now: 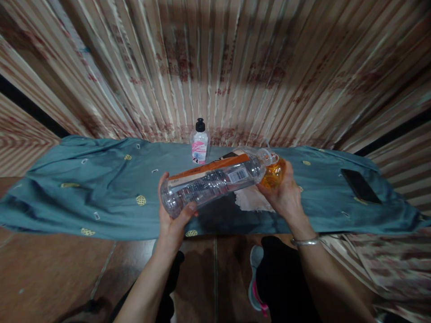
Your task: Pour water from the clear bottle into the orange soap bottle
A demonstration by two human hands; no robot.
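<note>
A large clear plastic bottle (212, 184) with an orange label and a barcode lies tilted in the air, its neck toward the right. My left hand (173, 222) is closed round its base end. My right hand (283, 193) grips a small rounded container of amber liquid (273, 174), right at the big bottle's mouth. A clear piece at the neck partly covers the container, so I cannot tell whether the two openings touch. Beneath them, a pale crumpled tissue (252, 200) rests on the cloth, partly hidden.
A small clear bottle (199, 150) with a black cap and pink label stands upright at the back. A dark phone (361, 186) lies at the right on the teal cloth (111, 188). Pleated curtains (215, 67) hang behind. My feet are on the tiled floor (198, 278).
</note>
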